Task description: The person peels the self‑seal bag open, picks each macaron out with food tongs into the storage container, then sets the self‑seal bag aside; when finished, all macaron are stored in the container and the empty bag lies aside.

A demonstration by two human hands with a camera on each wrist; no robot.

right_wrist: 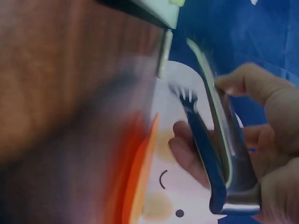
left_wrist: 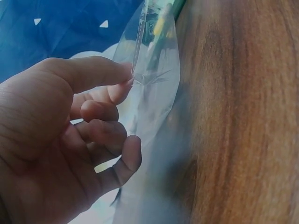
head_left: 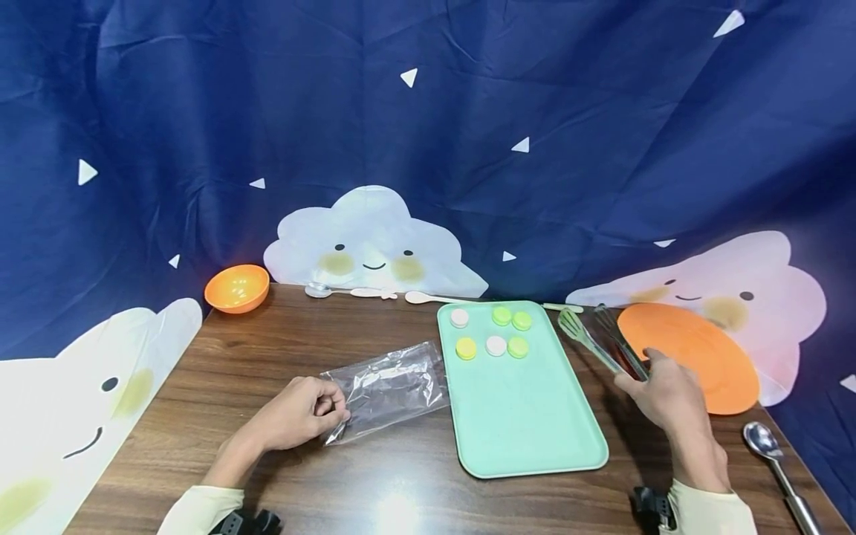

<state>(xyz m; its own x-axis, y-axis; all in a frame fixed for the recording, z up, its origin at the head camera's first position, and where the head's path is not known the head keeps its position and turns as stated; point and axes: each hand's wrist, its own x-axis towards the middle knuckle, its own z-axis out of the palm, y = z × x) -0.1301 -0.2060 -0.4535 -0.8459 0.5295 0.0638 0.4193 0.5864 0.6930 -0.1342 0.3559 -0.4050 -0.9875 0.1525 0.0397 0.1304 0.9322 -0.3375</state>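
Observation:
My left hand (head_left: 332,407) rests on the wooden table and pinches the near edge of a clear plastic bag (head_left: 391,386). The left wrist view shows thumb and forefinger closed on the bag (left_wrist: 156,88), with the other fingers curled below. To the right of a mint green tray (head_left: 528,423), my right hand (head_left: 643,371) grips metal tongs (head_left: 598,340) by their rear end. Their tips point away toward the back of the table. In the blurred right wrist view the tongs (right_wrist: 212,140) stand slightly apart. Several round yellow, green and white sweets (head_left: 495,335) lie at the tray's far end.
An orange plate (head_left: 709,357) lies just right of the tongs. An orange bowl (head_left: 237,287) sits at the back left. A metal spoon (head_left: 319,290) and a white spoon (head_left: 428,299) lie along the back edge. A steel scoop (head_left: 776,461) lies at the near right.

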